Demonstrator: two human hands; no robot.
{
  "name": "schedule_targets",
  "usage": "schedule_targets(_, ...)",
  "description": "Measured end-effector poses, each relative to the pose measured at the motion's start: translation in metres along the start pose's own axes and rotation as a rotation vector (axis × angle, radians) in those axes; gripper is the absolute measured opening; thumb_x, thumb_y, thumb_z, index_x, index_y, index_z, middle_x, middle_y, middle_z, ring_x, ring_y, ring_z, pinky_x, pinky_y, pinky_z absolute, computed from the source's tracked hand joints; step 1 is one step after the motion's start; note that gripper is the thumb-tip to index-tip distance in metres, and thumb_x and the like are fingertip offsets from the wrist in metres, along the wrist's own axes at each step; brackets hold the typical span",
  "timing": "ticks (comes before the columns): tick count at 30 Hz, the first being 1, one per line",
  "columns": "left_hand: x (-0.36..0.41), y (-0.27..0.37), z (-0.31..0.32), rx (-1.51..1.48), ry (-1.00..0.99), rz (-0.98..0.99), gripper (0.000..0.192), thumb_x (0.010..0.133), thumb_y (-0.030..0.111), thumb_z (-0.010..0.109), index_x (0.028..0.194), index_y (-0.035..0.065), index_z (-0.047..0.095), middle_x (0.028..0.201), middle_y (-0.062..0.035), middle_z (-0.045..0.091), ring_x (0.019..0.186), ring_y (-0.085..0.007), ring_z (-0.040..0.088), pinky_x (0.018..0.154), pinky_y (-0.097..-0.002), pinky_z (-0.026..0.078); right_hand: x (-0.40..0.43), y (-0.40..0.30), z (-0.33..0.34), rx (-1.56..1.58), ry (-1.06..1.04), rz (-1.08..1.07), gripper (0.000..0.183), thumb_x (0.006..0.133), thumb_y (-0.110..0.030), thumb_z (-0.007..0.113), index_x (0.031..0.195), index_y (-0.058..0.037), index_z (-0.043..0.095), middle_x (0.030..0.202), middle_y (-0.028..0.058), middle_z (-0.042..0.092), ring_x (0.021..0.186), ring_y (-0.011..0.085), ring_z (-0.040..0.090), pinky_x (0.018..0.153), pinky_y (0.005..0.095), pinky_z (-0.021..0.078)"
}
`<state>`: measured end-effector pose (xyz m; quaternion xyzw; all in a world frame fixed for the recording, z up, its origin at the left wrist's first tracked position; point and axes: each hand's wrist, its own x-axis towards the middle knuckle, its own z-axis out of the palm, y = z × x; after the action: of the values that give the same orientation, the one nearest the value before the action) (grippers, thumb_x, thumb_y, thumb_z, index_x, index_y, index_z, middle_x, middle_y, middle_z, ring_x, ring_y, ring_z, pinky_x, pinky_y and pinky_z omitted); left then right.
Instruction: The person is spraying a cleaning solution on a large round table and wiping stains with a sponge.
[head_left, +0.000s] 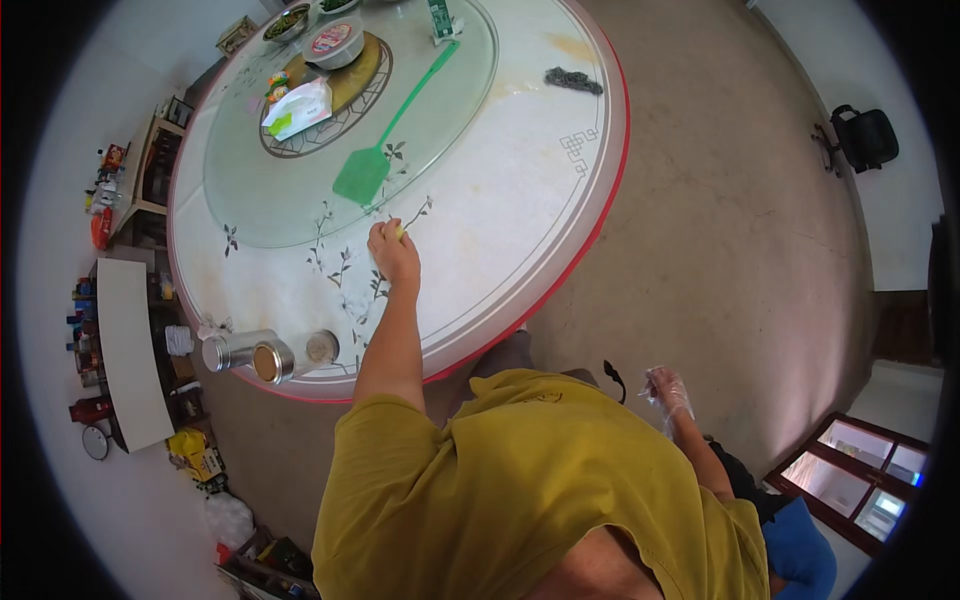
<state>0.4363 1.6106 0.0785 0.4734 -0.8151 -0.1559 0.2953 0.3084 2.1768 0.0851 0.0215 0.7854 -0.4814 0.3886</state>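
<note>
My left hand (395, 251) rests on the white round table (480, 247), its fingers curled around a small yellow object (400, 232) whose kind I cannot tell. Just beyond it, a green fly swatter (363, 175) lies across the glass turntable (262, 202). My right hand (670, 391), in a clear plastic glove, hangs over the floor right of my body; its fingers look bent, and whether it holds anything is unclear. A dark steel-wool-like bundle (573, 80) lies near the table's right side. On the turntable are a white soft pack (300, 109) and a lidded plastic tub (335, 45).
Several metal-lidded jars (271, 362) lie or stand at the near left table edge. A metal bowl of green food (286, 24) and a green carton (440, 19) are at the far side. A dark bag (865, 139) is by the right wall, a white-topped cabinet (127, 345) at left.
</note>
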Motion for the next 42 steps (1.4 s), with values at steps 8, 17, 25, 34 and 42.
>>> schedule_targets(8, 0.084, 0.023, -0.032, -0.313, 0.232, 0.057, 0.030, 0.077, 0.004, 0.059, 0.105, -0.0018, 0.049, 0.108, -0.0155, 0.047, 0.102, -0.0281, 0.045, 0.089, -0.0370, 0.038, 0.053, -0.046, -0.013, -0.263, -0.086, 0.075, 0.031, 0.088, -0.034, 0.049, 0.083, -0.0053, 0.057, 0.063, 0.0054, 0.056, 0.055, 0.0139, 0.051, 0.052, 0.0284, 0.0401)
schedule_targets(17, 0.255, -0.032, 0.052, -0.632, 0.486, -0.732, 0.028, 0.073, 0.008, 0.060, 0.101, 0.0090, 0.055, 0.102, -0.0133, 0.053, 0.080, -0.0229, 0.056, 0.068, -0.0352, 0.049, 0.104, -0.128, -0.024, -0.115, 0.020, 0.008, 0.029, 0.086, -0.035, 0.055, 0.080, -0.0069, 0.056, 0.062, 0.0008, 0.054, 0.053, 0.0099, 0.047, 0.049, 0.0247, 0.0369)
schedule_targets(25, 0.306, -0.049, 0.071, -0.260, 0.511, -0.834, 0.030, 0.074, 0.015, 0.062, 0.104, 0.0104, 0.057, 0.110, -0.0169, 0.045, 0.095, -0.0288, 0.053, 0.075, -0.0391, 0.050, 0.070, -0.091, -0.030, -0.362, -0.008, 0.271, 0.026, 0.088, -0.029, 0.050, 0.089, -0.0039, 0.058, 0.067, 0.0064, 0.060, 0.056, 0.0139, 0.054, 0.053, 0.0300, 0.0425)
schedule_targets(34, 0.314, -0.073, 0.066, -0.442, 0.512, -0.804, 0.040, 0.078, 0.027, 0.061, 0.110, 0.0044, 0.053, 0.116, -0.0185, 0.040, 0.103, -0.0302, 0.049, 0.084, -0.0397, 0.045, 0.124, -0.120, -0.030, -0.424, -0.147, 0.240, 0.027, 0.089, -0.030, 0.051, 0.089, -0.0036, 0.057, 0.067, 0.0045, 0.059, 0.056, 0.0122, 0.053, 0.052, 0.0265, 0.0419)
schedule_targets(42, 0.246, -0.080, 0.052, -0.126, 0.404, -0.506, 0.044, 0.075, 0.022, 0.063, 0.113, 0.0018, 0.051, 0.117, -0.0180, 0.045, 0.117, -0.0303, 0.036, 0.097, -0.0387, 0.033, 0.197, -0.151, -0.039, -0.361, -0.264, 0.138, 0.025, 0.089, -0.028, 0.052, 0.091, -0.0034, 0.057, 0.069, 0.0050, 0.060, 0.056, 0.0127, 0.053, 0.053, 0.0262, 0.0425)
